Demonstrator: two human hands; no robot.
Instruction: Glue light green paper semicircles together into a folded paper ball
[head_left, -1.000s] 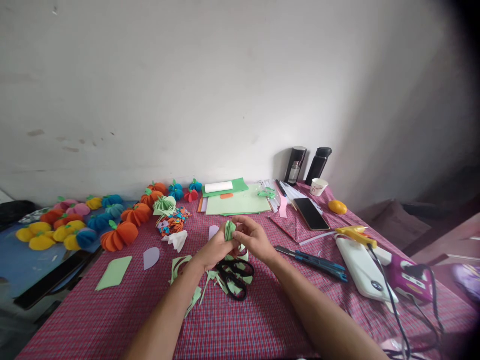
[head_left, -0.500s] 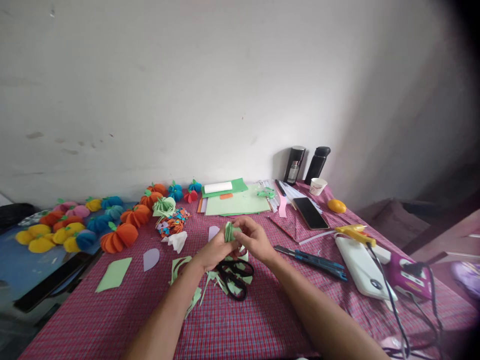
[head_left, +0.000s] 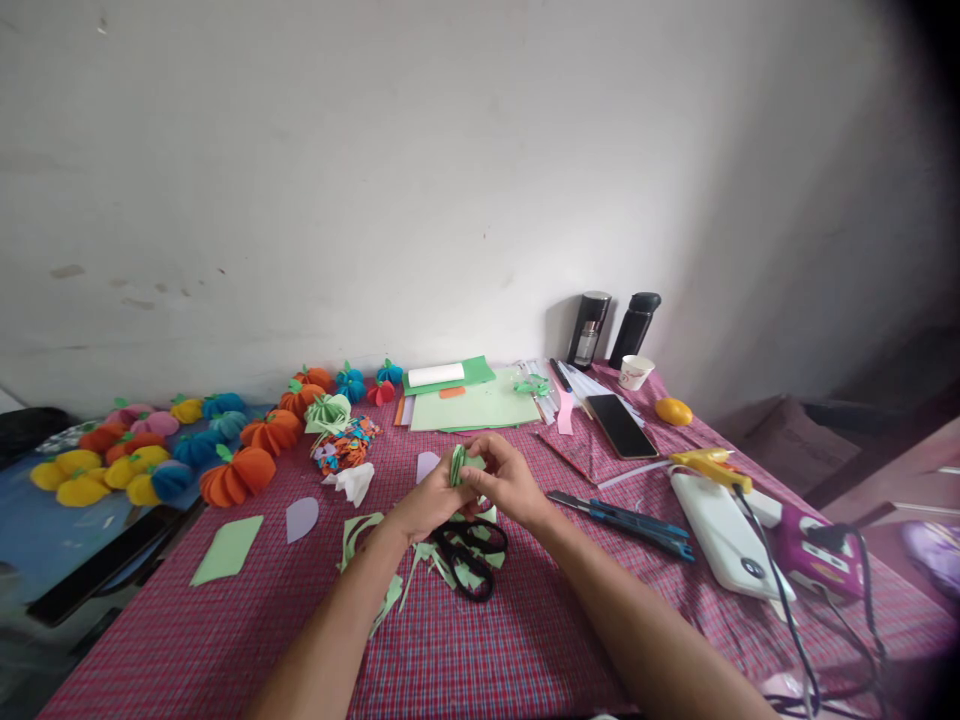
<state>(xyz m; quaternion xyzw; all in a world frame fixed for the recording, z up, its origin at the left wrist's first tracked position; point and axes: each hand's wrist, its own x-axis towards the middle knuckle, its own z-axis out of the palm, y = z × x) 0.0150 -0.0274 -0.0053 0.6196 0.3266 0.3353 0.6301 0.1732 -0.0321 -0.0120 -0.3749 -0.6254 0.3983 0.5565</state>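
Note:
Between my two hands, above the middle of the table, is a small stack of light green paper pieces (head_left: 458, 464). My left hand (head_left: 435, 498) is closed around its lower left side. The fingers of my right hand (head_left: 507, 474) pinch it from the right, and part of the stack is hidden behind them. Just below my hands lie black-handled scissors (head_left: 475, 582), their blades out of sight, among light green paper scraps (head_left: 386, 602). A lilac paper piece (head_left: 426, 465) is partly covered beyond my left hand.
Paper pumpkins (head_left: 240, 475) in several colours crowd the left. Coloured scraps (head_left: 346, 446) and a white tissue (head_left: 354, 483) lie nearer. Paper sheets (head_left: 495, 405) are at the back. To the right are a phone (head_left: 621, 426), a blue-black cutter (head_left: 626, 523) and a yellow glue gun (head_left: 711, 466) with cables.
My right thumb and fingers have shifted slightly on the green paper stack. The stack stays in both hands, and the things on the table have not moved.

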